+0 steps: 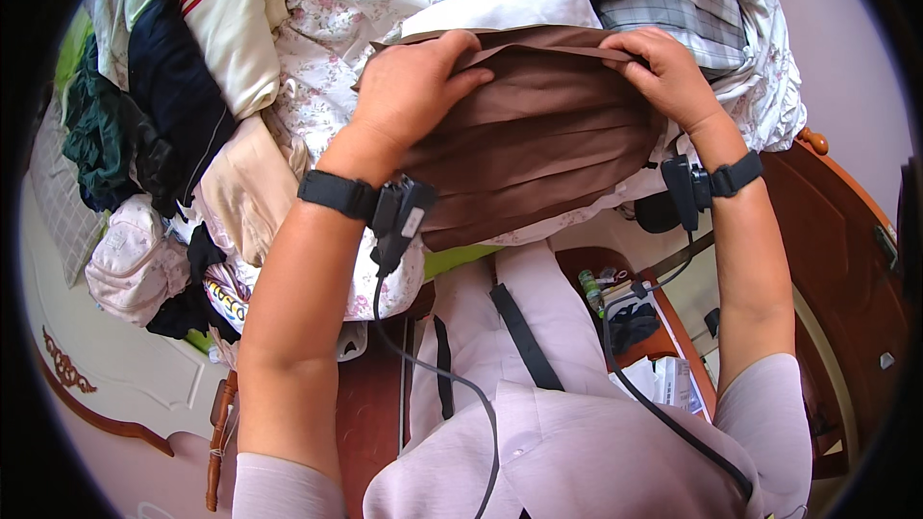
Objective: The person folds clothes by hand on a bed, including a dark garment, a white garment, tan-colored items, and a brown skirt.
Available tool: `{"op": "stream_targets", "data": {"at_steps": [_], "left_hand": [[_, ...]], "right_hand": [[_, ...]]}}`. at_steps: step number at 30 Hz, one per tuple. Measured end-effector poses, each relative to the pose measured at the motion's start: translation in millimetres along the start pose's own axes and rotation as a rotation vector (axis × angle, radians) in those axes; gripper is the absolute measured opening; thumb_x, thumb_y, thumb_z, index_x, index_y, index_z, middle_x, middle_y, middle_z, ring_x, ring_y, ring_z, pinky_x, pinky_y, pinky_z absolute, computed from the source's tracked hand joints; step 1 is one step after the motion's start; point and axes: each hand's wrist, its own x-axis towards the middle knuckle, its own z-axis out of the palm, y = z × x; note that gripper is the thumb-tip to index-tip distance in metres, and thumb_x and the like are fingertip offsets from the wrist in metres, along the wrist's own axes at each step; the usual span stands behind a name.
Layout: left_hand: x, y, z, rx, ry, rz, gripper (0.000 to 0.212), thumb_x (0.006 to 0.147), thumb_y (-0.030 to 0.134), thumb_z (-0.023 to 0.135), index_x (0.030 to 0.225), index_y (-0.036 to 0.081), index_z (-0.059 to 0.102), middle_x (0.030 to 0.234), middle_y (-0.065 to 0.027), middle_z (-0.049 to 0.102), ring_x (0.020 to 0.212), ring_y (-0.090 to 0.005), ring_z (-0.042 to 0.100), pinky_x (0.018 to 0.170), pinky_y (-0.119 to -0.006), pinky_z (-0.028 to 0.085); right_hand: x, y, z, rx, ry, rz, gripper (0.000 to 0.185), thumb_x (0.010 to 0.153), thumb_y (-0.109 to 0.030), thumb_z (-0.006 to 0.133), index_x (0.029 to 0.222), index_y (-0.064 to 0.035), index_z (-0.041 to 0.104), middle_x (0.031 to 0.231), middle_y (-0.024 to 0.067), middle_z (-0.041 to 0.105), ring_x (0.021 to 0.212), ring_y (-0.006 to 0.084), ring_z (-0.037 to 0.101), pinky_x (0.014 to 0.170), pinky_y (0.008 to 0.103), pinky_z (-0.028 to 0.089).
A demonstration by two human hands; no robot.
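Both hands hold a brown pleated garment [533, 137], likely a skirt, by its far edge. My left hand [418, 83] grips the left part of that edge, thumb on top. On the right end, my right hand [660, 68] pinches the edge between thumb and fingers. The pleats run crosswise, and the garment's near side hangs at the bed's front edge. A white folded cloth [512, 0] lies just beyond the garment. Beneath is a floral bed sheet [324, 14].
Left on the bed are a cream garment with red stripes [227, 29], dark blue clothing [173, 94], beige cloth [249, 187] and a small backpack [133, 259]. A grey plaid cloth [678, 18] lies back right. A bedside cabinet [649, 346] stands right of my legs. Cables hang from both wrist straps.
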Motion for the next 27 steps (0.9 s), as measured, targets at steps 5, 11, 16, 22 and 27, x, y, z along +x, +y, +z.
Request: {"op": "stream_targets", "data": {"at_steps": [5,11,16,22,27], "left_hand": [[-5,-26,-10,0.021,0.039,-0.001,0.024,0.084,0.029,0.066,0.105,0.017,0.064,0.089,-0.0086,0.068,0.085,-0.0316,0.063,0.074,-0.042,0.049],[-35,-60,1,0.061,0.246,0.129,0.029,0.082,0.009,0.063,0.108,0.021,0.067,0.089,-0.0037,0.065,0.087,-0.0264,0.062,0.077,-0.038,0.048],[-51,-73,14,0.220,0.303,0.035,0.037,0.081,0.002,0.058,0.110,0.021,0.068,0.101,-0.0026,0.068,0.091,-0.0249,0.063,0.082,-0.035,0.050],[-70,-77,30,-0.391,0.446,-0.356,0.045,0.086,-0.001,0.044,0.122,0.016,0.064,0.116,-0.0108,0.064,0.102,-0.0206,0.062,0.092,-0.027,0.046],[-85,-62,36,-1.027,0.677,-0.601,0.057,0.094,0.024,0.056,0.142,0.000,0.036,0.139,-0.0175,0.044,0.125,-0.0230,0.045,0.106,-0.032,0.034]], "right_hand": [[7,-8,2,-0.071,0.053,-0.033,0.024,0.086,-0.028,0.065,0.101,-0.0096,0.069,0.095,0.0104,0.068,0.096,0.0302,0.059,0.087,0.0381,0.045],[3,14,12,-0.139,0.061,-0.075,0.020,0.085,-0.024,0.065,0.097,-0.0077,0.067,0.090,0.0086,0.067,0.089,0.0280,0.059,0.088,0.0370,0.043],[4,17,21,-0.227,0.135,-0.036,0.017,0.084,-0.024,0.065,0.095,-0.0100,0.068,0.082,0.0086,0.067,0.085,0.0290,0.060,0.086,0.0380,0.044],[3,2,27,-0.318,0.279,-0.152,0.023,0.085,-0.019,0.065,0.106,-0.0103,0.064,0.102,0.0083,0.064,0.097,0.0284,0.058,0.090,0.0391,0.044],[1,-62,51,-0.364,0.398,-0.276,0.041,0.087,-0.023,0.064,0.128,-0.0183,0.058,0.133,0.0072,0.053,0.121,0.0272,0.049,0.104,0.0417,0.036]]}}
